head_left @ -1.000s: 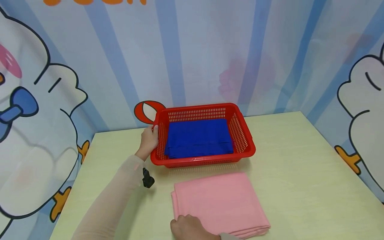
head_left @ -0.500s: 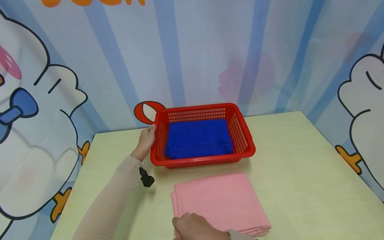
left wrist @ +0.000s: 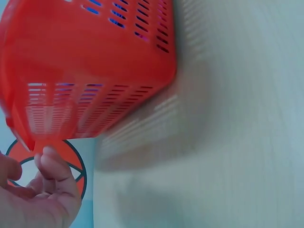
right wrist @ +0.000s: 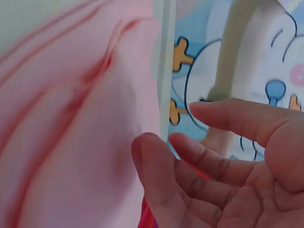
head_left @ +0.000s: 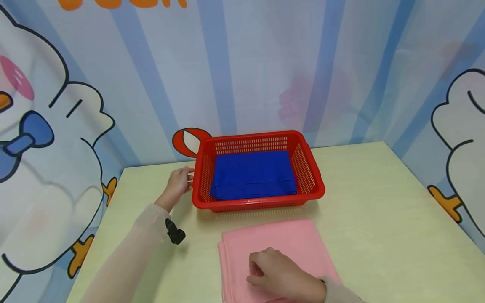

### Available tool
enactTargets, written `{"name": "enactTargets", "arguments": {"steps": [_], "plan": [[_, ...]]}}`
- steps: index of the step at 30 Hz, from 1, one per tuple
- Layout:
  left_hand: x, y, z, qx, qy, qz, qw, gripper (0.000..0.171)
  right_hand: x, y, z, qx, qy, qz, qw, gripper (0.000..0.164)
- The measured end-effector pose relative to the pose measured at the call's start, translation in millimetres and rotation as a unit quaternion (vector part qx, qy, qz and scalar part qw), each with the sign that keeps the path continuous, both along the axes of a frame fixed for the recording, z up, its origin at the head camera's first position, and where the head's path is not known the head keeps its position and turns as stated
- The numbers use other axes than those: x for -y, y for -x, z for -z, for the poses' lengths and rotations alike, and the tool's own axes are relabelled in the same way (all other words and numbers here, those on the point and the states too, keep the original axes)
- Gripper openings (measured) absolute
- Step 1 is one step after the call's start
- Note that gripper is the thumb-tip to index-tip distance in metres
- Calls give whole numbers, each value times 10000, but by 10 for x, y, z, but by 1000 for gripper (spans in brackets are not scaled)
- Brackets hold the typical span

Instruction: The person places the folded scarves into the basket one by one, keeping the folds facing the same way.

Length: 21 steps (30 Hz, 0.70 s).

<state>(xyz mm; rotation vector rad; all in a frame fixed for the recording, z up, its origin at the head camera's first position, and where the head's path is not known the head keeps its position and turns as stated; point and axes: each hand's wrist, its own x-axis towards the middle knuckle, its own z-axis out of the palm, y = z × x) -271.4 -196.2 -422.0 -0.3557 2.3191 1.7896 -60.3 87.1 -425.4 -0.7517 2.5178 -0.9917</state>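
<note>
A red plastic basket [head_left: 257,203] with slotted walls stands at the back of the table, a folded blue cloth [head_left: 251,172] inside it. Beside its left end is my left hand [head_left: 178,185], fingers loosely bent; in the left wrist view the fingertips [left wrist: 50,154] are just off the rim, holding nothing. Nearer to me lies a folded pink cloth [head_left: 273,240]. My right hand [head_left: 280,273] hovers over its front part. The right wrist view shows that hand [right wrist: 228,175] with thumb and fingers apart, nothing between them, and the cloth's layered folds [right wrist: 85,95] alongside.
The pale yellow table [head_left: 379,219] runs back to a blue striped backdrop [head_left: 257,71] with cartoon birds printed on both sides. A small black device [head_left: 175,231] sits at the left wrist.
My left hand has let go of the basket's left rim and drawn slightly left. My right hand has left the pink cloth's front left corner and moved right and up over it.
</note>
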Motion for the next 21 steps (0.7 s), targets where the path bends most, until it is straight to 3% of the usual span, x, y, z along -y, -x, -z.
{"name": "enactTargets", "arguments": {"steps": [4, 10, 21], "plan": [[50, -42, 26, 99, -145, -80, 9998, 45, -143, 61, 10, 143, 292, 72, 9994, 24], [101, -114, 18, 194, -115, 48, 9997, 45, -326, 129, 26, 327, 602, 133, 9976, 20], [234, -252, 22, 356, -209, 164, 9990, 45, -629, 222, -5, 513, 851, 385, 9943, 14]]}}
